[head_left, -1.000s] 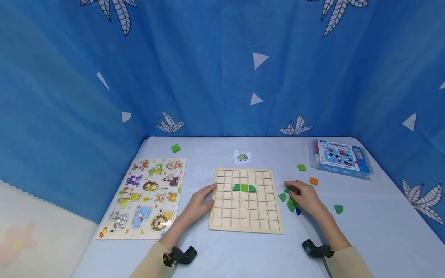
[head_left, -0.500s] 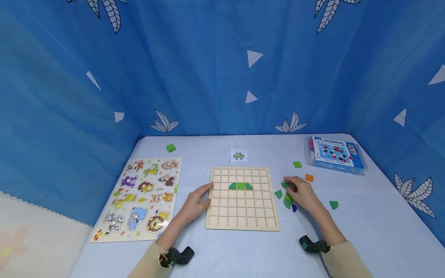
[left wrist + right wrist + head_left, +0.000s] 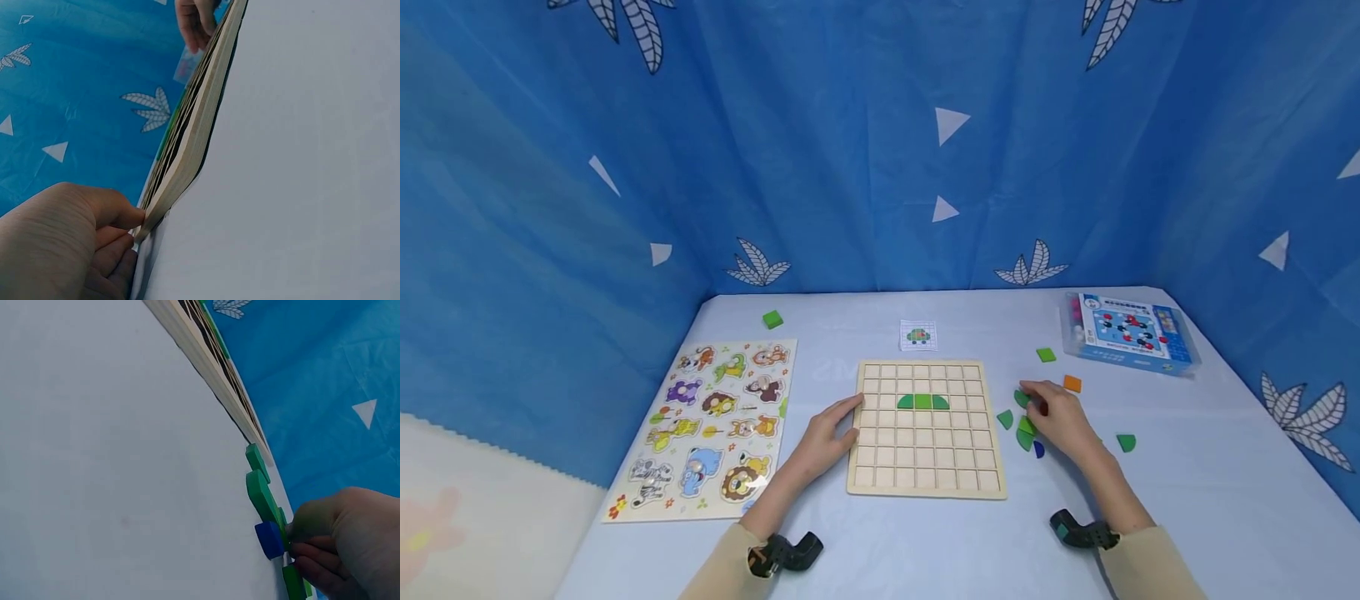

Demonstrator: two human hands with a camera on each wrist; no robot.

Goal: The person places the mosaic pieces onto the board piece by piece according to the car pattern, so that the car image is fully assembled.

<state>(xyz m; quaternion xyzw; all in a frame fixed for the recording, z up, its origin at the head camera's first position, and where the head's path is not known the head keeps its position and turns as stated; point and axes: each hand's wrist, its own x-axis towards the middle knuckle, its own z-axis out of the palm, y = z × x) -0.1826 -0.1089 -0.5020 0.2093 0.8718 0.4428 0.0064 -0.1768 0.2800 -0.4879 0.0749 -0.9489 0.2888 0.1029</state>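
A wooden grid board [image 3: 927,458] lies mid-table. In one of its rows, a light green square [image 3: 922,402] sits between two dark green quarter-round pieces. My left hand [image 3: 823,437] rests against the board's left edge, thumb and extended index finger touching it; the left wrist view shows the thumb [image 3: 119,209] at the board's side. To the right of the board, my right hand [image 3: 1063,421] is over loose pieces. Its index fingertip is at a green quarter-round piece [image 3: 1022,398]. Close by lie another green quarter-round [image 3: 1005,419], a light green square [image 3: 1027,424] and a blue piece [image 3: 1039,450]. The palm hides part of the pile.
A picture card [image 3: 918,336] lies behind the board. An animal puzzle [image 3: 707,433] is at left, a boxed kit [image 3: 1131,333] at back right. Outlying pieces include a green block [image 3: 772,319], a green square [image 3: 1046,355], an orange square [image 3: 1072,383] and a green quarter-round [image 3: 1126,442].
My right hand has drawn back slightly over the pile, uncovering the green quarter-round by its index fingertip. My left hand stays at the board's edge. The head view shifted a little.
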